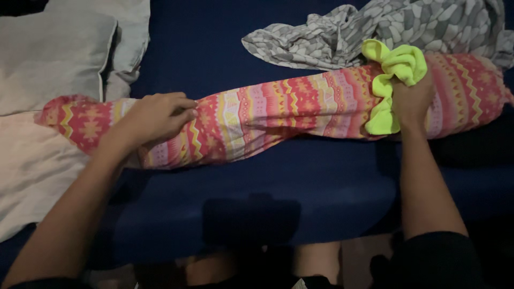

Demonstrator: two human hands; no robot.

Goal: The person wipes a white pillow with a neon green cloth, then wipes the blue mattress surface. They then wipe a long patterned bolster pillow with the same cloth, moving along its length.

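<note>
Two bare hands are working at opposite stretches of a long bolster in a pink, red and yellow zigzag-patterned cover (300, 109), which is lying on a dark blue bed (257, 176), roughly parallel to the bed's near edge and a little back from it. The left hand (152, 118) is pinching a fold of the patterned cloth near the bolster's left end, its grip closed narrowly on the fabric, seemingly so the loose cover is kept gathered and taut there. The right hand (411, 99) is pressing down on the bolster toward its right end, its grip closed around a bunched neon-yellow cloth (393, 80), which is spilling out above and below the fist; held that way, the cloth appears to be kept against the cover. The bolster's long axis is running left to right, rising slightly toward the far right corner of the bed, with its left tip pointing at the pale pillows (53, 59) stacked at the bed's left edge. A crumpled grey pebble-patterned cloth (385, 29) is lying just behind the bolster's right half, touching it near the yellow cloth.
</note>
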